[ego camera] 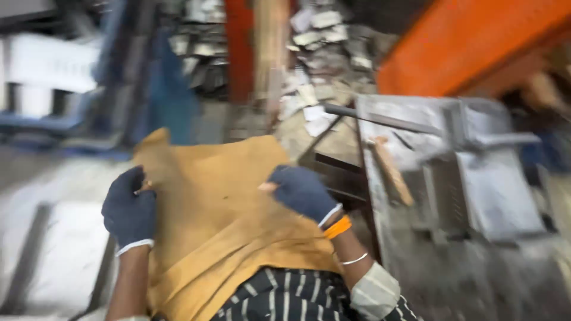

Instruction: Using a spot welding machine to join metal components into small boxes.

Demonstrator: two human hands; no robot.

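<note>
Two hands in dark blue knitted gloves hold a large tan-yellow sheet of leather-like material (220,220) spread over the person's lap, above a black-and-white striped garment (291,297). The left hand (129,208) has its grip closed on the sheet's left edge, with a bare fingertip showing through the glove. The right hand (300,191) is curled onto the sheet near its upper right edge, pinching it; an orange band (338,227) and a thin silver bangle (355,259) circle that wrist.

To the right stands one grey metal machine (476,178) with a flat plate and a long dark lever bar (380,119); a single wooden-handled tool (392,172) lies on it. An orange painted steel beam (470,41) slants above. Behind the sheet, a heap of pale cut scraps (315,71) lies on the floor, too blurred to count. At the left sits a white flat panel (59,261), with blue framing (166,89) beyond.
</note>
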